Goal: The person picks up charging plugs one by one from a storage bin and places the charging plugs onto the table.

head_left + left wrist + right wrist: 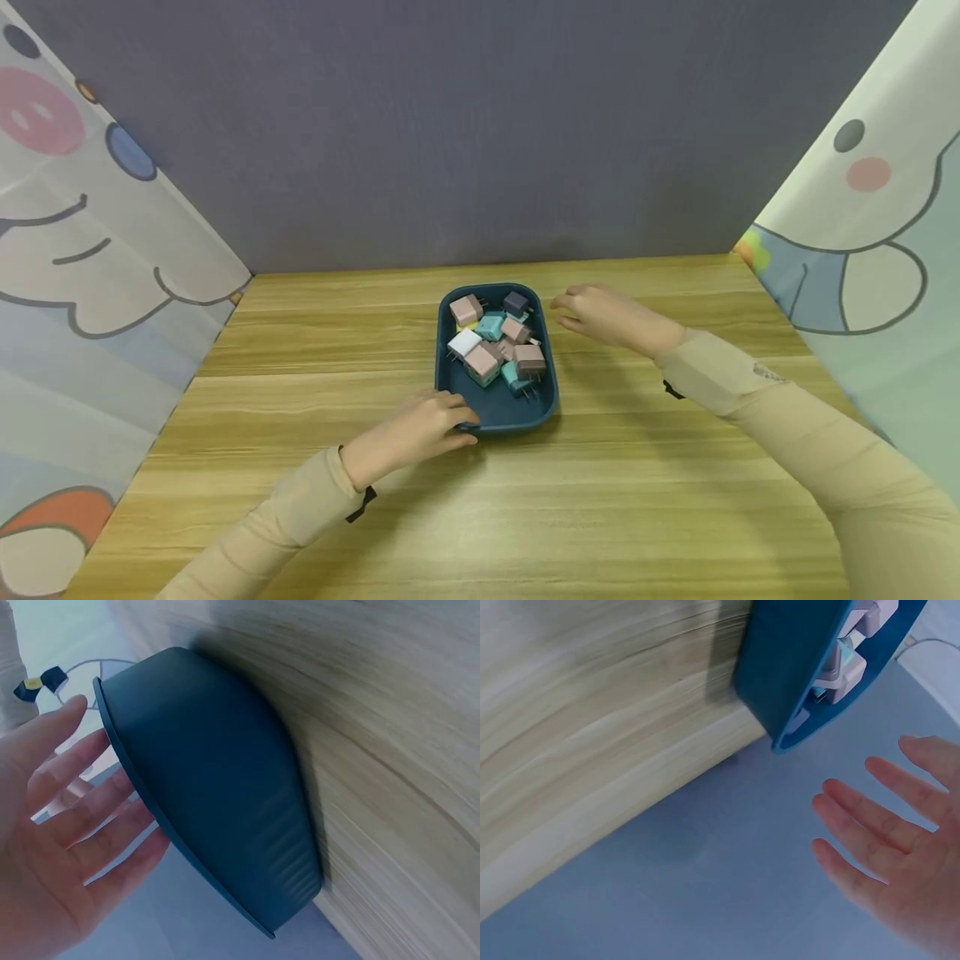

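A dark blue plastic basket stands on the table, holding several plug-in chargers: a white one, pink ones such as this pink charger, teal ones including this teal charger, and a dark navy charger. At the basket's near left corner is my left hand, its fingers reaching over the rim and its thumb apart on the outside. In the left wrist view the left fingers look loosely extended at the rim. My right hand hovers beside the far right side, fingers spread, holding nothing.
The wood-grain table extends around the basket. A grey-purple panel rises behind its far edge. Cartoon-printed sheets flank it, a left sheet and a right sheet.
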The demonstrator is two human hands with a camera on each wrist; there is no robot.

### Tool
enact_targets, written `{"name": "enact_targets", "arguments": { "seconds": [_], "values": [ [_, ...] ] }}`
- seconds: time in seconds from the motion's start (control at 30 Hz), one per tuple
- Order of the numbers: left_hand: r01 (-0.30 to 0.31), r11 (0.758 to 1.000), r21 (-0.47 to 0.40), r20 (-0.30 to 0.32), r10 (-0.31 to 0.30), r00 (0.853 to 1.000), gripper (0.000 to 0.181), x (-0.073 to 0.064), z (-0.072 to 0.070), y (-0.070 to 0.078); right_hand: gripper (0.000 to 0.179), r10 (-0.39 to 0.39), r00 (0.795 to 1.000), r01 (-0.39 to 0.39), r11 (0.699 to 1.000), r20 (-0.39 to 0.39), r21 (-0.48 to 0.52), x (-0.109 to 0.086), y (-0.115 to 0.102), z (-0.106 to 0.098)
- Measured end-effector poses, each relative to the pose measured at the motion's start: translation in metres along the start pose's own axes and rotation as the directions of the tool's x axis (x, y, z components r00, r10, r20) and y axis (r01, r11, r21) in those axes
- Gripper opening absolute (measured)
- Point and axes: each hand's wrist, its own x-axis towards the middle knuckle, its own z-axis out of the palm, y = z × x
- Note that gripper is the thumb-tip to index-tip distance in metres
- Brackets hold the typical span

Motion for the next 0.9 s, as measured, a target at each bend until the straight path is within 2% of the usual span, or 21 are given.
{"name": "enact_targets", "arguments": {
  "seconds": [0.23,0.4,0.53,0.7,0.9],
  "values": [
    [0.035,0.999,0.023,0.013,-0.035,0.999,0.015,0.003,0.002,0.004,0.024,-0.066,0.998,0.067,0.996,0.014,-0.051,0.015,-0.012,-0.003],
    [0.055,0.996,0.066,-0.014,-0.054,0.998,0.014,0.006,0.005,0.006,0.02,-0.095,0.995,0.096,0.994,0.028,-0.049,0.025,-0.019,-0.004],
    [0.07,0.991,0.112,-0.036,-0.066,0.997,0.013,0.008,0.006,0.008,0.019,-0.088,0.992,0.094,0.993,0.089,-0.068,0.032,-0.026,-0.006],
    [0.097,0.986,0.136,-0.02,-0.096,0.995,0.013,0.011,0.006,0.011,0.022,-0.073,0.977,0.091,0.993,0.201,-0.081,0.042,-0.034,-0.005],
    [0.141,0.981,0.134,-0.013,-0.14,0.99,0.013,0.011,0.008,0.014,0.021,-0.098,0.96,0.119,0.991,0.261,-0.065,0.051,-0.043,-0.001]
  ]
}}
